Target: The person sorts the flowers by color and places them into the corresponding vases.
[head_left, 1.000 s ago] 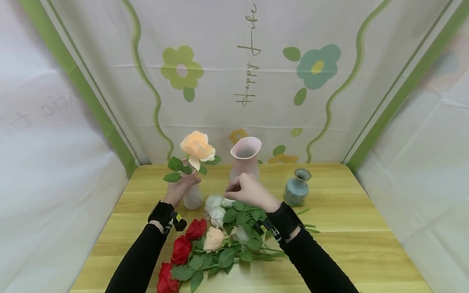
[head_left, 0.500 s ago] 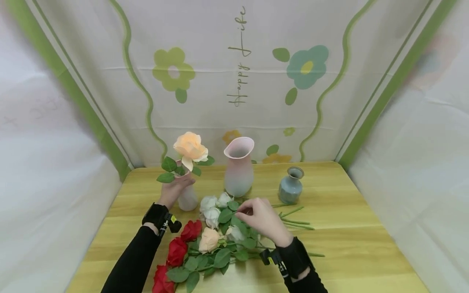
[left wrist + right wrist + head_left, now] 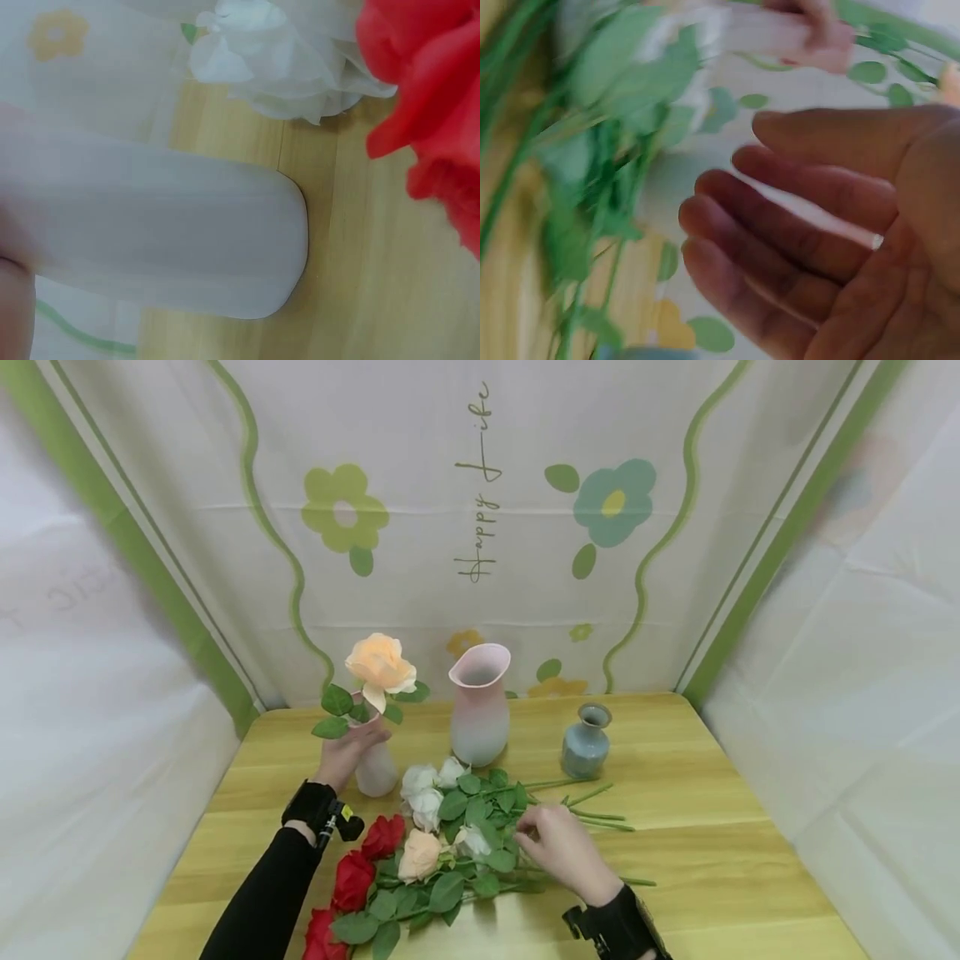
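Observation:
My left hand (image 3: 343,758) grips a slim pink-and-white vase (image 3: 377,774) around its neck at the left back of the table. One open peach rose (image 3: 380,663) with green leaves stands in that vase. In the left wrist view the vase's pale body (image 3: 172,225) shows, its base at the wood. My right hand (image 3: 557,846) hovers by the stems of the lying flowers, holding nothing. The right wrist view shows its fingers (image 3: 742,214) loosely bent beside blurred green stems (image 3: 592,195). White roses (image 3: 423,793), a second peach rose (image 3: 420,856) and red roses (image 3: 354,881) lie between the hands.
A larger pink-to-white vase (image 3: 480,722) with a flared mouth stands at the back middle. To its right is a small blue-grey vase (image 3: 586,745). A printed cloth (image 3: 480,602) hangs behind the wooden table (image 3: 705,860), and cloth walls close both sides.
My right hand has come down from in front of the larger vase to the flower stems, moving toward me and rightward. The left hand keeps its hold on the slim vase. The head view has shifted slightly.

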{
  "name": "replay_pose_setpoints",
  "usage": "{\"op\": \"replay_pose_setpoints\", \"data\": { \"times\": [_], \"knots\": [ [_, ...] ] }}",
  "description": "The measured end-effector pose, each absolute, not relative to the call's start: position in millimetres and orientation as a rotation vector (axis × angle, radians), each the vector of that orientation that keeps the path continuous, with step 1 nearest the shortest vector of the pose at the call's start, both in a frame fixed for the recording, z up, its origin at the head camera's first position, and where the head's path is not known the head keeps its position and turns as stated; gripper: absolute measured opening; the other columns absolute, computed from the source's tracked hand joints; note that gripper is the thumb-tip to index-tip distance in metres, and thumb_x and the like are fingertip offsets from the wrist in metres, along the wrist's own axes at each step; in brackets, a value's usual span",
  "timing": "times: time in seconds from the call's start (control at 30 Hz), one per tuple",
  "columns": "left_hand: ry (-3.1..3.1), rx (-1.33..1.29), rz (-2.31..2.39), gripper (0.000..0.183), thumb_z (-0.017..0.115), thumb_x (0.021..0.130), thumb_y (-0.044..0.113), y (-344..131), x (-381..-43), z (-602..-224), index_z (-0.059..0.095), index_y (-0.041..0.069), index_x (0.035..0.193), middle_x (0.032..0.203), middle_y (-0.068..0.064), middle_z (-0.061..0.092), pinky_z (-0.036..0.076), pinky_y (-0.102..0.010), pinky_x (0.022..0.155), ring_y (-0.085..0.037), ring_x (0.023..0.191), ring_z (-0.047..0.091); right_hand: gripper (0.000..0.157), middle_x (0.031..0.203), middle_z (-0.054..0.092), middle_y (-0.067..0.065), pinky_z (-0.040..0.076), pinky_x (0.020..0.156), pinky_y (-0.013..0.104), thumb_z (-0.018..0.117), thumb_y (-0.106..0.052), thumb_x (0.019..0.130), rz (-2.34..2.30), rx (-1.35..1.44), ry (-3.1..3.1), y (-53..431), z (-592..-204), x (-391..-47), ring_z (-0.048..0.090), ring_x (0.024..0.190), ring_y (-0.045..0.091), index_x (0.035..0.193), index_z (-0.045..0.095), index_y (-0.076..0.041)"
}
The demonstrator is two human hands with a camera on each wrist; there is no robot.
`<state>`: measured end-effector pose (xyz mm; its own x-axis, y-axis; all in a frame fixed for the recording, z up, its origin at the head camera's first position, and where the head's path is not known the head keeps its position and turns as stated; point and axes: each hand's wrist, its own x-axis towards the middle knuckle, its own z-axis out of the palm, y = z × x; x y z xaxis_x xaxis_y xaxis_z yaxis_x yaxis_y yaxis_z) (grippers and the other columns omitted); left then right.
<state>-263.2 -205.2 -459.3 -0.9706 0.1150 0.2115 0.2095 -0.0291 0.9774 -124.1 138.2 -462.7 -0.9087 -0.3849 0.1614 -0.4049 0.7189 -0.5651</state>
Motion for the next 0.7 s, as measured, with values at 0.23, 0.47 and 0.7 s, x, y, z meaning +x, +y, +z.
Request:
{"op": "replay_pose_setpoints", "data": {
  "times": [0.23,0.47,0.7],
  "knots": [
    [-2.137,-0.362,-2.178,0.079,0.071,0.087,-0.004,-205,-263,-459,0.03,0.01,0.153,0.157,-0.012,0.029,0.05,-0.03,0.095,-0.041,0.13,0.043,0.006,0.082,0.06,-0.007,0.052,0.067,0.023,0.073,-0.006,0.087,0.68,0.822,-2.856,143,-483,-115,0.059,0.075,0.008,0.086,0.075,-0.011],
    [-2.173,-0.342,-2.18,0.084,0.073,0.088,-0.001,-206,-264,-459,0.026,0.012,0.156,0.158,-0.009,0.028,0.048,-0.03,0.097,-0.034,0.131,0.045,0.013,0.081,0.06,-0.004,0.05,0.063,0.02,0.071,-0.001,0.087,0.588,0.901,-2.834,143,-495,-120,0.059,0.073,0.008,0.084,0.075,-0.012],
    [-2.171,-0.337,-2.182,0.084,0.072,0.087,-0.002,-206,-266,-458,0.026,0.01,0.156,0.158,-0.009,0.029,0.048,-0.031,0.097,-0.034,0.131,0.046,0.014,0.076,0.063,-0.003,0.053,0.058,0.021,0.074,0.003,0.078,0.548,0.912,-2.839,141,-503,-125,0.06,0.069,0.008,0.08,0.077,-0.011]
  ]
}}
